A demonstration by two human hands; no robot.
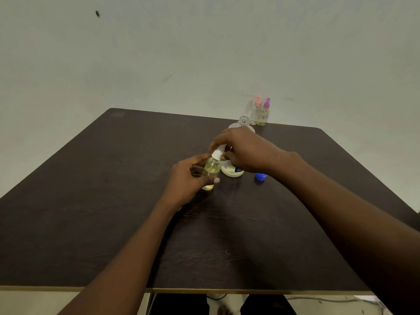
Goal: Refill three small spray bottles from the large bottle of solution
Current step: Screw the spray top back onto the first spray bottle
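Dark wood-grain bench [113, 201] carries everything. The left hand [188, 178] curls around a small clear spray bottle [212, 169] holding pale yellow liquid, fingers wrapped about its body and the thumb across the front; the bottle stands slightly tilted with its base at the bench surface. The right hand [245, 148] closes over the bottle's white spray top [218, 152], fingertips pinching it from above. Just behind the small bottle, partly hidden by the right hand, stands the large bottle [231, 170], whitish with its threaded neck uncapped. A blue cap [260, 176] lies on the bench just to its right. Near the far edge stand two more small spray bottles close together, one pink-topped [257, 110], one purple-topped [263, 113].
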